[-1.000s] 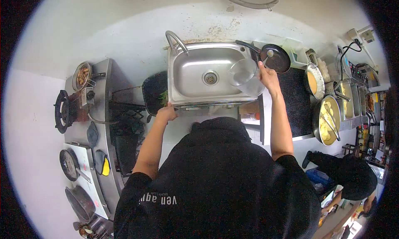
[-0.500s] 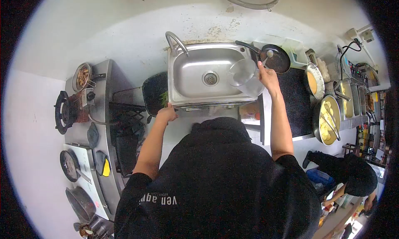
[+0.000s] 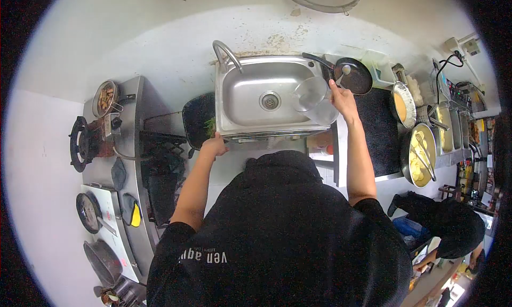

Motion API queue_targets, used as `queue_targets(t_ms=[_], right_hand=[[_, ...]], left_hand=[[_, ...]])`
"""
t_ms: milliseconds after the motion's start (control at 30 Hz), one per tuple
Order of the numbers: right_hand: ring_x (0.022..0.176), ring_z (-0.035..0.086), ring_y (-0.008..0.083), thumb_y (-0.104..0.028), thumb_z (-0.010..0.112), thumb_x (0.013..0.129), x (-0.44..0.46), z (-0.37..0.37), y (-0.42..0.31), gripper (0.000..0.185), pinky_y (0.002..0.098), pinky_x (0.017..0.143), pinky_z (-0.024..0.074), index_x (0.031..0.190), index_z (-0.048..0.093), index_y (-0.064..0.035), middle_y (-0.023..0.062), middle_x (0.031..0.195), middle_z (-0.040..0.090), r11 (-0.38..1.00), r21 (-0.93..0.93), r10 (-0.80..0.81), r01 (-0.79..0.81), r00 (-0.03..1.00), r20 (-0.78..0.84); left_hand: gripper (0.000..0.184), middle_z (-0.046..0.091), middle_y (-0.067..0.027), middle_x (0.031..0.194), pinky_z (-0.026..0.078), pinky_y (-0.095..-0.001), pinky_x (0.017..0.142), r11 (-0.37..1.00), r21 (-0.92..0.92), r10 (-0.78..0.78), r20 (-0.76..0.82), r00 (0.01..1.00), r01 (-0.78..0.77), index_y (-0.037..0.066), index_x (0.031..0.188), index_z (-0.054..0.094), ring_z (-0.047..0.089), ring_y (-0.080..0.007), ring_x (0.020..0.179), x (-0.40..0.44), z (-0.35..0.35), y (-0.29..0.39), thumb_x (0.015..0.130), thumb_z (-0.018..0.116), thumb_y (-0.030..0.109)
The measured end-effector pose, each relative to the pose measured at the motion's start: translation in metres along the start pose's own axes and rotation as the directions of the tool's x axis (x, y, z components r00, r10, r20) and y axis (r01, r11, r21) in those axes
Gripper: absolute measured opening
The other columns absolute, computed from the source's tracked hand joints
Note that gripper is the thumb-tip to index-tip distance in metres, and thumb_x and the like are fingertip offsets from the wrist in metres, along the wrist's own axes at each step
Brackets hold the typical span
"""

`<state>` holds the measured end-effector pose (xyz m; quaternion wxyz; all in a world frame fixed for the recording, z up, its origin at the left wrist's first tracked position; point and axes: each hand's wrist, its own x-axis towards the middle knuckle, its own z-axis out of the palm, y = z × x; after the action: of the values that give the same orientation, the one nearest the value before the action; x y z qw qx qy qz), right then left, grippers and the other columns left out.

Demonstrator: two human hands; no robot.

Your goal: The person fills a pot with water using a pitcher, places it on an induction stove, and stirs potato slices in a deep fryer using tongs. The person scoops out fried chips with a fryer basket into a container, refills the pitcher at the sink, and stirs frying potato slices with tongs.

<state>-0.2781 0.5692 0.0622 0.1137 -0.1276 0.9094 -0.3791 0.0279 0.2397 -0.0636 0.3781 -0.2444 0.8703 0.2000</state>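
Note:
My right hand point(image 3: 343, 100) is closed on the side of a clear see-through container point(image 3: 316, 96), which looks tilted over the right end of the sink. Its exact kind is hard to make out. The steel sink point(image 3: 245, 112) has a round drain point(image 3: 270, 100) and a curved tap point(image 3: 228, 56) at its back left. At the sink's front left corner, my left hand point(image 3: 214, 146) has its fingers curled against the edge. Just behind that hand, green leaves point(image 3: 210, 126) show in a black bin point(image 3: 194, 115).
A black frying pan point(image 3: 354, 82) with a spoon sits right of the sink. Beyond a black mat point(image 3: 376, 131) stand a bowl point(image 3: 404, 104) and a large pan point(image 3: 419, 156) of yellow slices. A stove counter point(image 3: 125, 147) is on the left. Another person point(image 3: 453, 227) works at lower right.
Both my hands and the clear container stay almost where they were. At lower right, the other person's arm has shifted slightly.

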Motion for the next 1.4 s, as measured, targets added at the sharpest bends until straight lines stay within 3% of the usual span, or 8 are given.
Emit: queue_targets(t_ms=[233, 300, 400, 667, 1000, 1100, 1333, 1400], right_hand=[[0.05, 0.052, 0.0181, -0.062, 0.044, 0.085, -0.001, -0.001, 0.0, 0.07, 0.0317, 0.057, 0.0424, 0.053, 0.056, -0.0004, 0.008, 0.048, 0.051, 1.0, -0.029, -0.01, 0.01, 1.0, 0.005], [0.062, 0.059, 0.0315, -0.064, 0.037, 0.086, 0.003, 0.0, 0.005, 0.073, 0.04, 0.066, 0.0447, 0.061, 0.061, 0.0004, 0.0164, 0.058, 0.058, 0.994, -0.104, 0.024, -0.018, 0.998, 0.061], [0.062, 0.059, 0.0312, -0.063, 0.038, 0.086, 0.004, 0.001, 0.01, 0.072, 0.04, 0.066, 0.0445, 0.061, 0.061, 0.0003, 0.0164, 0.058, 0.058, 0.995, -0.096, 0.015, -0.008, 0.997, 0.069], [0.063, 0.06, 0.0311, -0.062, 0.038, 0.086, 0.002, -0.002, 0.012, 0.071, 0.0394, 0.066, 0.0448, 0.061, 0.061, -0.0004, 0.0163, 0.058, 0.058, 0.997, -0.076, 0.034, -0.029, 0.997, 0.065], [0.061, 0.06, 0.0307, -0.059, 0.042, 0.087, 0.005, -0.001, 0.019, 0.068, 0.0391, 0.065, 0.045, 0.06, 0.061, 0.0008, 0.0171, 0.057, 0.058, 0.994, -0.101, 0.037, -0.031, 0.997, 0.064], [0.06, 0.06, 0.0311, -0.059, 0.042, 0.087, 0.002, -0.001, 0.018, 0.069, 0.0393, 0.065, 0.0449, 0.059, 0.061, 0.0009, 0.0173, 0.056, 0.058, 0.994, -0.103, 0.028, -0.023, 0.998, 0.048], [0.053, 0.055, 0.0208, -0.061, 0.044, 0.085, 0.011, 0.006, 0.039, 0.069, 0.0337, 0.06, 0.0439, 0.054, 0.058, -0.0013, 0.0101, 0.05, 0.053, 0.996, -0.089, 0.01, -0.006, 0.999, 0.045], [0.065, 0.062, 0.0331, -0.063, 0.04, 0.085, 0.012, 0.005, 0.04, 0.071, 0.0401, 0.069, 0.0458, 0.059, 0.063, -0.0009, 0.0193, 0.06, 0.06, 0.988, -0.144, 0.068, -0.056, 0.995, 0.079]], left_hand=[[0.082, 0.059, -0.0215, 0.112, 0.054, -0.0376, 0.064, 0.999, 0.037, -0.038, 0.048, 0.998, 0.036, -0.006, 0.139, 0.015, 0.066, -0.0294, 0.078, -0.007, -0.008, 0.009, 0.084, 0.059, 0.036], [0.081, 0.059, -0.0215, 0.113, 0.054, -0.0375, 0.064, 0.997, -0.011, -0.07, 0.064, 0.996, 0.071, -0.006, 0.139, 0.016, 0.066, -0.0294, 0.079, -0.008, -0.008, 0.009, 0.084, 0.059, 0.036], [0.082, 0.058, -0.0208, 0.115, 0.055, -0.0368, 0.062, 0.999, -0.008, -0.032, 0.05, 0.998, 0.032, -0.005, 0.14, 0.015, 0.066, -0.0298, 0.078, -0.005, -0.007, 0.006, 0.084, 0.059, 0.036], [0.082, 0.041, -0.018, 0.137, 0.046, -0.0398, 0.091, 0.998, 0.043, -0.038, 0.045, 0.998, 0.036, -0.003, 0.14, 0.018, 0.055, -0.0311, 0.112, -0.004, -0.006, 0.007, 0.082, 0.06, 0.038], [0.08, 0.044, -0.0219, 0.133, 0.043, -0.0425, 0.094, 0.997, 0.069, -0.027, 0.031, 0.999, 0.024, -0.005, 0.136, 0.023, 0.052, -0.0344, 0.114, 0.009, 0.003, -0.001, 0.082, 0.06, 0.04], [0.08, 0.05, -0.0231, 0.125, 0.044, -0.0425, 0.092, 0.996, 0.084, 0.016, -0.005, 1.0, -0.016, -0.007, 0.136, 0.023, 0.054, -0.0346, 0.112, 0.008, 0.003, -0.001, 0.082, 0.06, 0.039], [0.083, 0.057, -0.0203, 0.117, 0.054, -0.0368, 0.067, 0.999, 0.019, -0.048, 0.077, 0.996, 0.047, -0.009, 0.138, 0.014, 0.066, -0.0273, 0.079, -0.01, -0.012, 0.011, 0.085, 0.058, 0.036], [0.083, 0.057, -0.0196, 0.117, 0.054, -0.0357, 0.063, 0.999, 0.03, -0.041, 0.064, 0.997, 0.039, -0.009, 0.139, 0.013, 0.066, -0.026, 0.074, -0.009, -0.01, 0.011, 0.085, 0.058, 0.036]])
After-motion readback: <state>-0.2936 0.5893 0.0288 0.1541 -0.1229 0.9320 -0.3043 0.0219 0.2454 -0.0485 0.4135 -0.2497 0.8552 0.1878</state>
